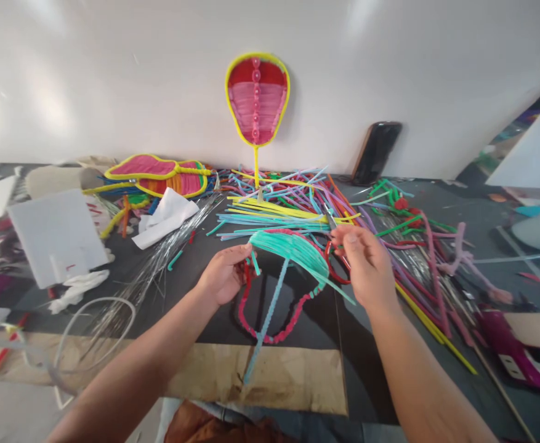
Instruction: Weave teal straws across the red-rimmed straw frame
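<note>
A pipe-cleaner frame (292,317) has a pinkish-red, rounded outline, with turquoise pipe cleaners (281,246) laid side by side across its upper part. A light-blue fuzzy stem (270,307) runs down its middle and past the lower edge. My left hand (226,271) pinches the frame's upper left edge, beside a short bent turquoise end. My right hand (364,264) is closed around scissors (330,216), near the frame's right side. Their metal tip points up past my fingers, and a red handle loop shows below; part of the scissors is hidden by the hand.
Yellow and blue pipe cleaners (274,215) lie behind the frame. A yellow-rimmed pink paddle shape (257,101) stands against the white wall. A phone (375,152) leans there too. Silver wires (145,289), crumpled white paper (168,215) and a purple glue-gun-like tool (519,351) lie around.
</note>
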Demonstrator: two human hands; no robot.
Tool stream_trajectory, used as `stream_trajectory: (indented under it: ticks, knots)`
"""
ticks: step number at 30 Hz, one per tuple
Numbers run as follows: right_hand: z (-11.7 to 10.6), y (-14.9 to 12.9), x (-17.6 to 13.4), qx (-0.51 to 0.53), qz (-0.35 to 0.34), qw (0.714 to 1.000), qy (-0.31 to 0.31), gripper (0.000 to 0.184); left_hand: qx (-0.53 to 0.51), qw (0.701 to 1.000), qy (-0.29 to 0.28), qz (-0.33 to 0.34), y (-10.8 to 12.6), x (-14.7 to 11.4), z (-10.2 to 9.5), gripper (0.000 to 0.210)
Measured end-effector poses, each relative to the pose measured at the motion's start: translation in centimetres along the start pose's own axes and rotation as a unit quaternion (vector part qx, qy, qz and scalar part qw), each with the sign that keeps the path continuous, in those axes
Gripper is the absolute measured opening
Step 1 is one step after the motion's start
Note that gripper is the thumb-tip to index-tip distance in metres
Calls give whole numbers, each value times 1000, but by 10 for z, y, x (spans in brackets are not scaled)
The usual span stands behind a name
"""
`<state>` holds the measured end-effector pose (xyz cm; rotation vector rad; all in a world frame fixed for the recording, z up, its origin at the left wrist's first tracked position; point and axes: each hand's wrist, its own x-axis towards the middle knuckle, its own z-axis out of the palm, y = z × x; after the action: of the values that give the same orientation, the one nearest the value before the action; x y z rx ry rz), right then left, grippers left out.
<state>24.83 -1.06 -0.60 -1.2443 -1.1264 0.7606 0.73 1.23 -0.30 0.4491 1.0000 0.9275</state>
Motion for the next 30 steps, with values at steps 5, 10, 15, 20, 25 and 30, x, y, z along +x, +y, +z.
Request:
stream_trajectory:
  ticks: [5,10,15,20,25,30]
  knots:
    - [2,-10,-7,-83,-124,986,72,16,-46,999,7,-10,-3,-2,2,18]
    - [11,-17,-20,-212,-301,929,-37,15,-42,999,-15,1,-7,-3,3,17]
    - [20,-15,-26,-271,-361,885,-116,20,-27,999,-45,-5,-13,-2,2,9]
    - [32,-16,-38,-370,-371,833,-178,22,-15,996,-87,-21,-18,-6,7,12]
    - [39,-15,-47,-372,-375,818,-227,18,3,992,-116,-38,-21,-8,9,18]
    - [40,-12,-49,-344,-384,825,-232,17,18,992,-120,-31,-22,-8,9,19]
